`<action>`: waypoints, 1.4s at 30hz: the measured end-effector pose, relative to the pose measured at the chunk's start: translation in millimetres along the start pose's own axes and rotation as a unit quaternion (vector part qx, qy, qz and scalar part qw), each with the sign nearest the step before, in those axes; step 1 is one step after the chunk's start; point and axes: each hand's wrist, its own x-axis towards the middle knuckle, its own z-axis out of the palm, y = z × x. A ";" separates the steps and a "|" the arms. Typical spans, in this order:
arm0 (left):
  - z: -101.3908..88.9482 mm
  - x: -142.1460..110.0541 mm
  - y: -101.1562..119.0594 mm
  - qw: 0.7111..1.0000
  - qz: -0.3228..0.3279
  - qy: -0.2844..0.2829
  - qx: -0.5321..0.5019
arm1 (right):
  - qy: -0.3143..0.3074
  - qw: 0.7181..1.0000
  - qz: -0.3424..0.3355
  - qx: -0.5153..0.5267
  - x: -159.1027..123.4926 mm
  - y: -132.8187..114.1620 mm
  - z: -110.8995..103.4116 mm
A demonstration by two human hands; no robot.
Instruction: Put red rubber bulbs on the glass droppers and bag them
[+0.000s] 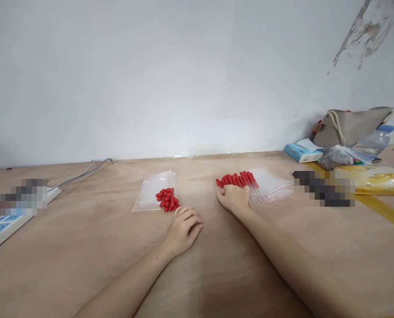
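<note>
My left hand (185, 227) rests low over the table with curled fingers, thumb and index finger brought together. Anything between its fingertips is hidden. Just beyond it lies a heap of red rubber bulbs (166, 199), partly on clear plastic bags (153, 183). Between my hands, bare clear glass tubes (197, 196) lie side by side in a row. My right hand (234, 197) is closed at the left end of a row of glass droppers with red bulbs (248, 179). Its fingers appear bent round a dropper, though the fingertips are mostly hidden.
More flat clear bags (274, 185) are stacked right of the droppers. Farther right are a tissue pack (301, 152), a grey bag (352, 126), yellow packaging (379, 179) and a blurred dark object (326, 189). A power strip (4, 227) lies left, its cable (80, 172) running toward the wall.
</note>
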 end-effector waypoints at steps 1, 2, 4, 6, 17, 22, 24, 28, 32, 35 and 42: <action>-0.3 0.0 0.3 1.000 -0.001 -0.002 0.000 | -0.002 1.000 -0.003 -0.003 -0.2 0.1 -0.5; -0.5 0.0 0.7 1.000 -0.003 -0.005 0.001 | -0.002 1.000 -0.007 -0.005 -0.5 -0.2 -1.2; -1.0 0.0 1.5 1.000 -0.004 -0.010 0.002 | 0.003 1.000 -0.020 -0.003 -1.1 -1.8 -2.7; -1.3 0.0 2.2 1.000 -0.004 -0.014 0.004 | 0.004 0.999 -0.033 0.004 -1.0 -4.8 -4.0; 0.3 -1.1 2.3 1.000 0.003 -0.011 0.019 | -0.087 0.996 0.005 -0.005 12.1 -24.4 -6.0; -2.9 -0.6 -1.1 0.992 -0.039 0.103 0.063 | -0.108 0.994 0.013 0.000 14.0 -25.2 -6.9; -13.6 3.8 -11.1 0.978 -0.084 0.164 0.096 | -0.109 0.994 0.007 0.000 12.8 -24.5 -10.6; -46.6 18.4 -43.2 0.934 -0.222 0.211 0.184 | -0.084 0.996 -0.038 0.007 0.8 -18.0 -22.1; -66.9 32.1 -69.3 0.919 -0.301 0.108 0.229 | -0.008 0.989 -0.138 0.058 -22.8 -2.6 -25.7; -69.1 39.0 -78.2 0.913 -0.333 0.047 0.232 | 0.042 0.970 -0.207 0.121 -40.3 11.2 -19.6; -69.5 47.3 -90.4 0.909 -0.330 0.029 0.254 | 0.101 0.934 -0.283 0.191 -59.6 29.1 -4.5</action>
